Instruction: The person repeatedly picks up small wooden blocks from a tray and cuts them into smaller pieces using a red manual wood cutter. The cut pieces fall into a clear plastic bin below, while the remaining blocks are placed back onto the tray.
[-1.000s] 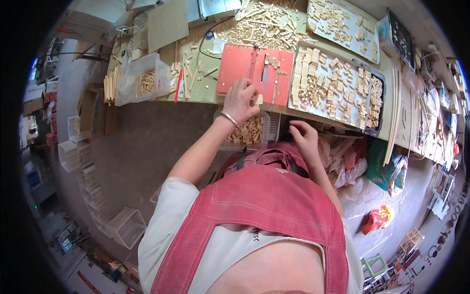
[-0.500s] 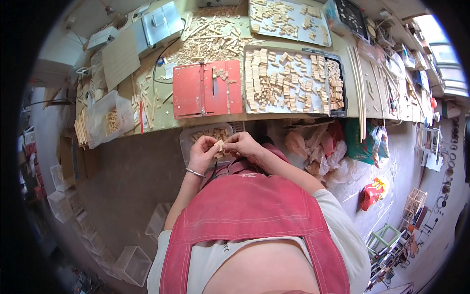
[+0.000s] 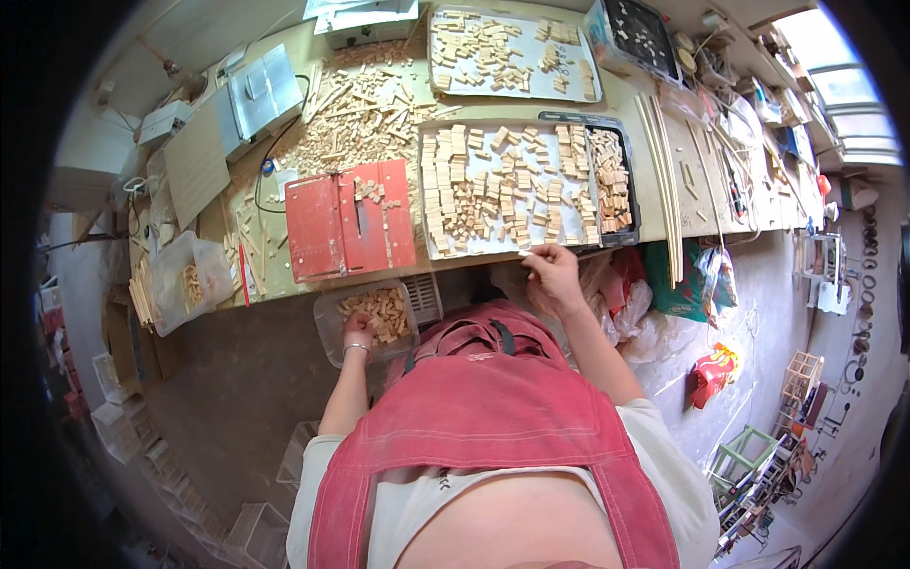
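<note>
My left hand (image 3: pixel 358 332) is down in a clear plastic bin (image 3: pixel 327 324), at the left side of a heap of small wooden blocks (image 3: pixel 387 311). Its fingers are curled, and whatever they hold is hidden. My right hand (image 3: pixel 555 273) is raised at the bench's front edge, just before a white tray (image 3: pixel 464 251) covered with rows and loose groups of wooden blocks. Thumb and forefinger pinch a small pale piece, apparently a wooden block (image 3: pixel 524 253). The bin rests low in front of me, below the bench edge.
A red metal plate with a slot (image 3: pixel 322 228) lies on the bench (image 3: pixel 275 284), left of the tray. Behind are a second tray of blocks (image 3: pixel 592 90) and a heap of wood offcuts (image 3: pixel 370 104). Long wooden strips (image 3: pixel 661 190) lie right; plastic bags (image 3: pixel 635 303) hang below.
My hands were together over the bin around a wooden block; now they are apart. The left has dropped into the bin, the right has moved right and up to the tray. The view has shifted rightward.
</note>
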`<state>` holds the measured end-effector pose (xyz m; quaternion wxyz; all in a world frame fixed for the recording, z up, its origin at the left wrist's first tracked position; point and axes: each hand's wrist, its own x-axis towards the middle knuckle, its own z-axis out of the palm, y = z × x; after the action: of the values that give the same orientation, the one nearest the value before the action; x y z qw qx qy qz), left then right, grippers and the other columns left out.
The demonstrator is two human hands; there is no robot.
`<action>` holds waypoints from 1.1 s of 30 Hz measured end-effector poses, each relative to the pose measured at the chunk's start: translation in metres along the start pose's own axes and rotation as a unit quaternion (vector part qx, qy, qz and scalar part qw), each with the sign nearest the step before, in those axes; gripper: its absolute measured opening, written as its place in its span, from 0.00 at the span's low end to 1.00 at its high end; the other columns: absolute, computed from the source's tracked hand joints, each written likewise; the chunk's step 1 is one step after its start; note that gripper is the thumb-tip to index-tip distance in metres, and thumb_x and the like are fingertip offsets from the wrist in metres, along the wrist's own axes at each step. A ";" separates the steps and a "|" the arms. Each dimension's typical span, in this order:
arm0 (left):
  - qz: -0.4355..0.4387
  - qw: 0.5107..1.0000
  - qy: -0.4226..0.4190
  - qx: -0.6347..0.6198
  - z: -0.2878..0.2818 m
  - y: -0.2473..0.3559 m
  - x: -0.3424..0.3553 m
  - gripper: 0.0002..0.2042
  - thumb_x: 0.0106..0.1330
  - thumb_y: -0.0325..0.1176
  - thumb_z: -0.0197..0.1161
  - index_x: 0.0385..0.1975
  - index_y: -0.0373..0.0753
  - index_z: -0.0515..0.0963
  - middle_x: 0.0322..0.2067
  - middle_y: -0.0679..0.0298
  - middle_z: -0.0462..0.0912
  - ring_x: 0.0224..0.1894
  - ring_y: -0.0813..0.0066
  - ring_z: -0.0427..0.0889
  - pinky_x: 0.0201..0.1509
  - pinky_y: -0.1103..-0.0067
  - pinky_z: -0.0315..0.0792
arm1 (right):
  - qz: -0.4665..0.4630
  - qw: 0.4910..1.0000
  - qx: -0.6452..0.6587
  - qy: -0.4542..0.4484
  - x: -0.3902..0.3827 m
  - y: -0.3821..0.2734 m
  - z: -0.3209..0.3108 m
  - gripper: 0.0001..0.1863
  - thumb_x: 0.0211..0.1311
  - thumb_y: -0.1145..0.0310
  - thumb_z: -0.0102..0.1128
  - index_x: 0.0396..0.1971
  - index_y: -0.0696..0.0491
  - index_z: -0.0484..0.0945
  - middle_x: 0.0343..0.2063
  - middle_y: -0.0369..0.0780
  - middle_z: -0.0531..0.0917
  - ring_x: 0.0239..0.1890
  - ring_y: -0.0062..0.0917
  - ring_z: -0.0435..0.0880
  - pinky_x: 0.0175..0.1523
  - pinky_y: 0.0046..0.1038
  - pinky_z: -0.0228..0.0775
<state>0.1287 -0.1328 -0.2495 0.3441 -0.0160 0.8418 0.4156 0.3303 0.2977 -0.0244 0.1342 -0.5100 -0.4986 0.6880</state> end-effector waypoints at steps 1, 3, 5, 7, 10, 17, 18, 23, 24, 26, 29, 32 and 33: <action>0.003 0.999 0.018 0.031 0.000 0.002 0.000 0.09 0.63 0.20 0.67 0.42 0.36 0.83 0.31 0.60 0.87 0.28 0.69 0.87 0.34 0.71 0.81 | -0.010 1.000 -0.012 0.008 0.007 -0.009 -0.012 0.06 0.64 0.76 0.71 0.39 0.58 0.85 0.27 0.34 0.85 0.23 0.15 0.81 0.28 0.19 0.73; 0.007 0.994 0.055 0.090 0.003 0.006 -0.002 0.09 0.63 0.21 0.68 0.42 0.36 0.83 0.31 0.59 0.87 0.29 0.67 0.87 0.35 0.71 0.81 | -0.059 0.995 -0.073 0.025 0.031 -0.021 -0.035 0.05 0.65 0.75 0.70 0.38 0.59 0.86 0.27 0.33 0.85 0.25 0.12 0.79 0.30 0.18 0.71; 0.079 0.970 0.144 0.180 0.002 -0.002 -0.008 0.09 0.61 0.23 0.70 0.42 0.36 0.83 0.32 0.57 0.87 0.32 0.65 0.88 0.38 0.70 0.82 | -0.156 0.972 -0.165 0.064 0.066 -0.026 -0.049 0.06 0.64 0.74 0.71 0.36 0.61 0.87 0.26 0.32 0.84 0.29 0.12 0.77 0.36 0.19 0.70; 0.082 0.961 0.169 0.205 -0.004 -0.004 -0.017 0.10 0.60 0.24 0.71 0.41 0.35 0.83 0.33 0.56 0.87 0.34 0.63 0.88 0.42 0.69 0.82 | -0.104 0.986 -0.113 0.061 0.089 -0.047 -0.050 0.07 0.63 0.74 0.71 0.36 0.62 0.87 0.27 0.32 0.84 0.29 0.13 0.78 0.37 0.20 0.71; 0.005 0.983 0.137 0.122 -0.009 0.018 -0.043 0.11 0.60 0.27 0.72 0.42 0.34 0.83 0.36 0.55 0.87 0.38 0.62 0.88 0.47 0.68 0.81 | -0.171 0.959 -0.218 0.065 0.149 -0.051 -0.057 0.09 0.59 0.72 0.72 0.37 0.62 0.88 0.26 0.39 0.87 0.28 0.18 0.81 0.37 0.25 0.73; -0.031 0.968 0.218 0.124 0.017 0.031 -0.121 0.14 0.63 0.29 0.73 0.48 0.33 0.83 0.41 0.55 0.85 0.43 0.64 0.88 0.49 0.71 0.82 | -0.167 0.877 -0.448 0.058 0.221 -0.082 -0.024 0.13 0.63 0.61 0.66 0.43 0.50 0.91 0.37 0.47 0.91 0.42 0.43 0.91 0.47 0.41 0.81; -0.041 0.967 0.220 0.125 0.023 0.034 -0.130 0.15 0.64 0.29 0.73 0.49 0.34 0.83 0.42 0.55 0.85 0.44 0.64 0.88 0.49 0.71 0.82 | -0.172 0.880 -0.441 0.043 0.228 -0.079 -0.023 0.15 0.64 0.59 0.64 0.44 0.46 0.92 0.40 0.46 0.92 0.45 0.44 0.90 0.49 0.43 0.82; -0.073 0.963 0.232 0.119 0.049 0.062 -0.162 0.16 0.64 0.29 0.73 0.51 0.35 0.83 0.44 0.54 0.85 0.47 0.62 0.87 0.51 0.69 0.83 | -0.182 0.859 -0.479 0.002 0.237 -0.087 -0.010 0.15 0.64 0.59 0.64 0.46 0.47 0.91 0.43 0.45 0.91 0.46 0.44 0.90 0.51 0.42 0.81; -0.084 0.962 0.229 0.124 0.051 0.066 -0.167 0.16 0.64 0.29 0.73 0.51 0.35 0.83 0.45 0.54 0.85 0.47 0.62 0.87 0.51 0.69 0.83 | -0.190 0.851 -0.489 -0.017 0.238 -0.088 -0.011 0.16 0.65 0.58 0.64 0.47 0.47 0.90 0.44 0.45 0.91 0.47 0.43 0.89 0.52 0.42 0.81; -0.080 0.961 0.223 0.139 0.051 0.049 -0.172 0.16 0.64 0.29 0.73 0.51 0.36 0.83 0.45 0.54 0.85 0.48 0.61 0.87 0.52 0.69 0.82 | -0.251 0.842 -0.477 0.001 0.241 -0.089 -0.027 0.16 0.65 0.58 0.65 0.49 0.47 0.89 0.47 0.45 0.90 0.50 0.43 0.88 0.54 0.41 0.80; -0.091 0.963 0.214 0.140 0.062 0.046 -0.180 0.17 0.64 0.29 0.73 0.52 0.36 0.83 0.46 0.53 0.85 0.48 0.59 0.87 0.52 0.69 0.82 | -0.287 0.812 -0.508 -0.026 0.249 -0.103 -0.083 0.19 0.65 0.60 0.66 0.54 0.48 0.85 0.51 0.43 0.86 0.53 0.42 0.86 0.56 0.40 0.78; -0.090 0.961 0.214 0.153 0.069 0.056 -0.177 0.16 0.64 0.30 0.73 0.52 0.36 0.83 0.46 0.53 0.85 0.47 0.59 0.87 0.52 0.69 0.82 | -0.296 0.762 -0.572 -0.069 0.233 -0.114 -0.113 0.23 0.61 0.62 0.69 0.57 0.49 0.81 0.50 0.44 0.82 0.52 0.43 0.85 0.53 0.43 0.79; -0.084 0.960 0.213 0.161 0.072 0.059 -0.174 0.16 0.64 0.30 0.73 0.52 0.36 0.83 0.46 0.54 0.85 0.47 0.60 0.87 0.52 0.69 0.82 | -0.303 0.747 -0.586 -0.083 0.232 -0.116 -0.117 0.25 0.60 0.62 0.69 0.58 0.49 0.80 0.50 0.44 0.81 0.52 0.43 0.85 0.52 0.44 0.79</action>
<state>0.2838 -0.0885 -0.1354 0.1890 -0.1194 0.9468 0.2314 0.2872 0.5768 -0.0592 -0.0315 -0.2518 -0.9411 0.2234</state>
